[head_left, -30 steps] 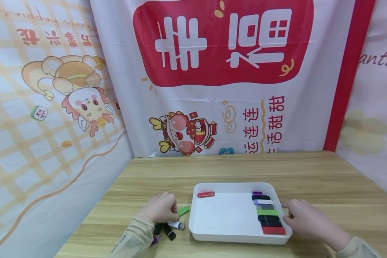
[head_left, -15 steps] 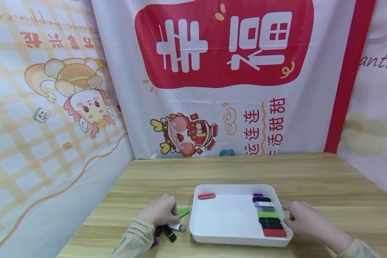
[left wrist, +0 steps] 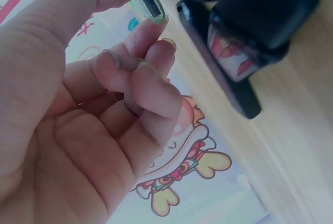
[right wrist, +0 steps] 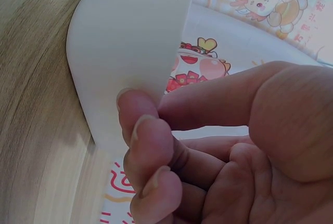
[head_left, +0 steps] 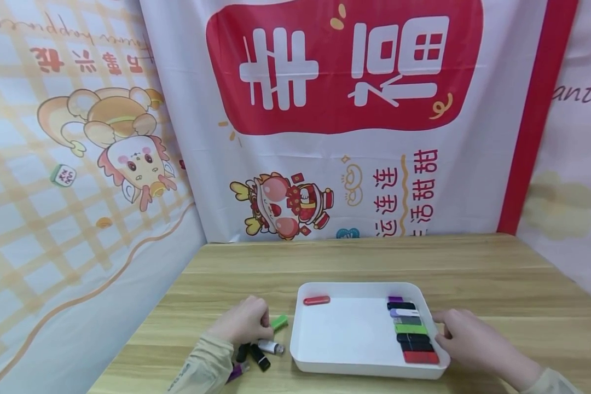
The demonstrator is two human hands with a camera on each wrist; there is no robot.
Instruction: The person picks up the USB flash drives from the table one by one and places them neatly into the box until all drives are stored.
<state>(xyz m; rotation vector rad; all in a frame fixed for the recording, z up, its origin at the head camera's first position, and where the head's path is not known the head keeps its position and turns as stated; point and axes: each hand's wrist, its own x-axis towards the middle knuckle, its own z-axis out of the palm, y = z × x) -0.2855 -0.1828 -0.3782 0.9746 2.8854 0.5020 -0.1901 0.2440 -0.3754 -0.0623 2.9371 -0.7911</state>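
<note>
Left hand (head_left: pixel 243 321) pinches green stick (head_left: pixel 279 323) between thumb and forefinger, at the bench (head_left: pixel 354 260)'s near left, just outside the tray (head_left: pixel 364 369). White stick (head_left: pixel 271 347), black sticks (head_left: pixel 260 358) and purple stick (head_left: pixel 236 372) lie loose by that hand. Right hand (head_left: pixel 473 335) is clamped on tray's right wall. Barely any change over the last second: both hands hold their spots, and tray contents match, red stick (head_left: pixel 317 300) far left, row of sticks (head_left: pixel 411 329) along right. So nothing's been added to tray.
</note>
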